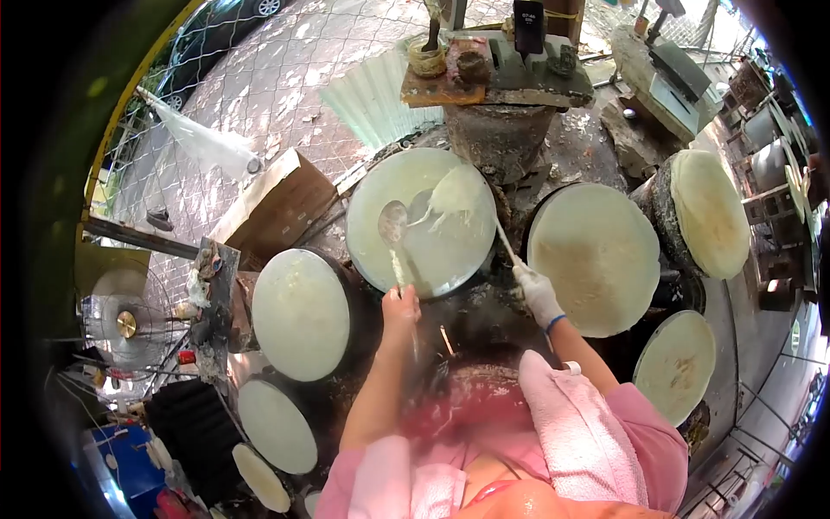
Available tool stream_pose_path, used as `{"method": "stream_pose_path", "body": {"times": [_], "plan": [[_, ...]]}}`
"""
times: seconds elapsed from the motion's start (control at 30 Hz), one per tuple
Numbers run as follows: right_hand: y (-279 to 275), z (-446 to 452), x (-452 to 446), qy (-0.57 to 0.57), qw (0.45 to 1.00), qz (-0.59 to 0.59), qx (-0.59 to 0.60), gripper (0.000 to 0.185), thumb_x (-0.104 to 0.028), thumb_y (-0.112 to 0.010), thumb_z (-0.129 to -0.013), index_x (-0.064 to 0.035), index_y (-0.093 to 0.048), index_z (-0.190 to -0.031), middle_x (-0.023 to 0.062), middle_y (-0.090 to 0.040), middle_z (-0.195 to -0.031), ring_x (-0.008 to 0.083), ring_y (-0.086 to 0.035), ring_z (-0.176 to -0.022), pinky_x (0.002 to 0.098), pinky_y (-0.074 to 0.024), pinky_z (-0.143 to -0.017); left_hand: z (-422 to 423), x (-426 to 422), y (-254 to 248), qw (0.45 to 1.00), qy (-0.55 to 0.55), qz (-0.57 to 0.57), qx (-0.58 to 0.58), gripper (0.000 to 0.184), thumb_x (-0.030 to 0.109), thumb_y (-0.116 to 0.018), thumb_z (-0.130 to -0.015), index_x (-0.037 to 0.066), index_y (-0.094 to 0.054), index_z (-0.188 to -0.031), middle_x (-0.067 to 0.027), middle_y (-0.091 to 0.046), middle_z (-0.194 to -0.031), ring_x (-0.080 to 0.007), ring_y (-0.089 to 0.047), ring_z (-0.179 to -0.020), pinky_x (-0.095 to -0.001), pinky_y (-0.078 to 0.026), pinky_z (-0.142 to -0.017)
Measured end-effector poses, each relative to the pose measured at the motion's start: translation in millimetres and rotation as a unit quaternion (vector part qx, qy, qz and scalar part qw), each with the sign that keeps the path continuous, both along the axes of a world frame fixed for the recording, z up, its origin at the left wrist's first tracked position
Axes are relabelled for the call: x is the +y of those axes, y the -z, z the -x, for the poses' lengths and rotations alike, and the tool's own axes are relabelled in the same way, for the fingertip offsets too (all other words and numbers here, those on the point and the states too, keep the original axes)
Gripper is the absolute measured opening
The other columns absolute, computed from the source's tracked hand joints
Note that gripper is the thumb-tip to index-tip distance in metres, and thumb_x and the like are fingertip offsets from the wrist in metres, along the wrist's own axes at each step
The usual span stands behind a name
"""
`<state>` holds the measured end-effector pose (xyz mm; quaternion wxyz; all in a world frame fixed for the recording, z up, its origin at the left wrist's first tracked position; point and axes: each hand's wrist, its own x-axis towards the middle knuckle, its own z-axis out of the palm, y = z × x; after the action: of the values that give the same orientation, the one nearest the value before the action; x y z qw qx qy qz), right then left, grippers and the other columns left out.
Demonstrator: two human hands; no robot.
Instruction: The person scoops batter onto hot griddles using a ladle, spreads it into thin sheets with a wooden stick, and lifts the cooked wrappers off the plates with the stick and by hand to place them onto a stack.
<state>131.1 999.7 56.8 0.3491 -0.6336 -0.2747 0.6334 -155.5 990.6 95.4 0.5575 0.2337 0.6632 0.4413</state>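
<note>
My left hand [401, 311] is closed around the handle of a ladle [392, 221]. The ladle's round bowl is over a large round griddle [367, 255] coated with pale batter. In my right hand [538, 294], which wears a white glove, is a thin stick [508, 240] slanting up to the griddle's right side. Near the stick's far end is a broad whitish piece [458, 192] with ragged streaks, casting a shadow on the griddle. I cannot tell whether it is a tool head or a sheet of batter.
More round griddles with pale sheets surround me, including one on the left [301, 316] and one on the right [592, 259]. A cardboard box [277, 199] stands behind. A ledge ahead holds a phone [529, 28] and a jar [426, 59]. A fan [126, 324] is at left.
</note>
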Motion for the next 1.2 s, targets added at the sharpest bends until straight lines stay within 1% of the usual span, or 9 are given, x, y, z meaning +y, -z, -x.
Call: {"method": "stream_pose_path", "body": {"times": [0.17, 0.5, 0.57, 0.63, 0.77, 0.87, 1.0, 1.07, 1.2], "plan": [[-17.8, 5.1, -7.7, -0.169, 0.985, 0.015, 0.016, 0.048, -0.035, -0.06, -0.097, -0.0083, -0.057, -0.136, -0.005, -0.061, -0.078, 0.0037, -0.049, -0.058, 0.0226, -0.0412, -0.053, -5.7, 4.5, -1.5, 1.0, -0.01, -0.004, 0.007, 0.018, 0.016, -0.056, -0.096, 0.003, -0.052, -0.085, -0.0014, -0.049, -0.065, -0.009, -0.042, -0.046, -0.0253, -0.034, -0.041], [29.3, -8.8, 10.0, -0.269, 0.956, -0.077, -0.083, 0.049, -0.035, -0.061, -0.095, -0.0109, -0.056, -0.137, -0.002, -0.061, -0.078, 0.0055, -0.05, -0.06, 0.0252, -0.0445, -0.058, 9.9, 10.5, 5.9, 1.0, 0.003, -0.025, 0.007, 0.017, 0.014, -0.056, -0.096, 0.005, -0.046, -0.084, -0.0025, -0.049, -0.066, -0.0098, -0.042, -0.046, -0.0266, -0.033, -0.039], [29.8, -14.8, 10.2, -0.242, 0.944, -0.176, -0.139, 0.048, -0.035, -0.062, -0.095, -0.0104, -0.057, -0.136, -0.0019, -0.061, -0.078, 0.006, -0.051, -0.061, 0.0254, -0.0451, -0.06, 17.6, 20.1, 3.2, 0.999, 0.017, -0.024, 0.019, 0.018, 0.014, -0.055, -0.095, 0.005, -0.046, -0.084, -0.0024, -0.049, -0.065, -0.0099, -0.041, -0.046, -0.0269, -0.033, -0.039], [-14.3, -11.2, 14.9, -0.22, 0.958, -0.066, -0.172, 0.046, -0.034, -0.063, -0.094, -0.0084, -0.059, -0.133, -0.0006, -0.064, -0.083, 0.007, -0.053, -0.064, 0.0258, -0.0462, -0.063, 25.9, 32.0, 4.5, 0.999, 0.021, -0.035, 0.015, 0.018, 0.015, -0.056, -0.095, 0.003, -0.049, -0.083, -0.0016, -0.049, -0.066, -0.0099, -0.042, -0.048, -0.0262, -0.034, -0.041], [17.7, 2.0, -5.4, -0.265, 0.951, -0.088, -0.132, 0.048, -0.034, -0.063, -0.095, -0.0112, -0.057, -0.136, -0.0028, -0.065, -0.087, 0.0065, -0.05, -0.066, 0.0256, -0.0469, -0.065, 42.4, 61.6, 9.8, 0.997, 0.059, -0.051, -0.01, 0.018, 0.016, -0.056, -0.095, 0.002, -0.052, -0.084, -0.002, -0.049, -0.067, -0.0107, -0.043, -0.05, -0.0262, -0.033, -0.043], [-47.0, 14.1, -42.9, -0.24, 0.96, -0.013, -0.144, 0.047, -0.034, -0.063, -0.095, -0.0122, -0.057, -0.136, -0.0039, -0.065, -0.086, 0.0057, -0.05, -0.067, 0.0253, -0.0469, -0.064, 51.1, 80.1, 13.9, 0.993, 0.094, -0.056, -0.036, 0.016, 0.013, -0.056, -0.094, 0.002, -0.051, -0.084, -0.0028, -0.049, -0.067, -0.0109, -0.043, -0.05, -0.0262, -0.033, -0.043], [3.0, 25.4, -96.5, -0.06, 0.98, -0.071, -0.178, 0.049, -0.038, -0.063, -0.095, -0.0131, -0.057, -0.136, -0.0008, -0.069, -0.093, 0.0065, -0.057, -0.072, 0.0251, -0.0489, -0.068, 62.0, 78.3, 20.0, 0.988, 0.139, -0.023, -0.068, 0.016, 0.01, -0.057, -0.093, 0.002, -0.049, -0.082, -0.0043, -0.05, -0.067, -0.0111, -0.044, -0.05, -0.0261, -0.034, -0.042], [32.7, 63.3, -117.6, -0.068, 0.967, -0.101, -0.225, 0.045, -0.03, -0.063, -0.096, -0.0062, -0.058, -0.133, 0.0016, -0.07, -0.103, 0.0091, -0.063, -0.085, 0.0268, -0.0504, -0.075, 63.4, 71.1, 20.6, 0.985, 0.15, 0.004, -0.081, 0.015, 0.009, -0.056, -0.093, 0.001, -0.049, -0.082, -0.0045, -0.05, -0.068, -0.0113, -0.043, -0.051, -0.0261, -0.034, -0.042], [14.0, 135.2, -127.6, -0.039, 0.999, -0.03, -0.017, 0.042, -0.028, -0.063, -0.096, -0.0109, -0.058, -0.135, -0.0014, -0.065, -0.096, 0.0079, -0.053, -0.072, 0.0234, -0.0449, -0.064, 73.7, 37.2, 19.5, 0.979, 0.119, 0.054, -0.155, 0.013, 0.006, -0.055, -0.094, -0.001, -0.05, -0.084, -0.0052, -0.049, -0.068, -0.0115, -0.041, -0.051, -0.0257, -0.031, -0.041]]}}
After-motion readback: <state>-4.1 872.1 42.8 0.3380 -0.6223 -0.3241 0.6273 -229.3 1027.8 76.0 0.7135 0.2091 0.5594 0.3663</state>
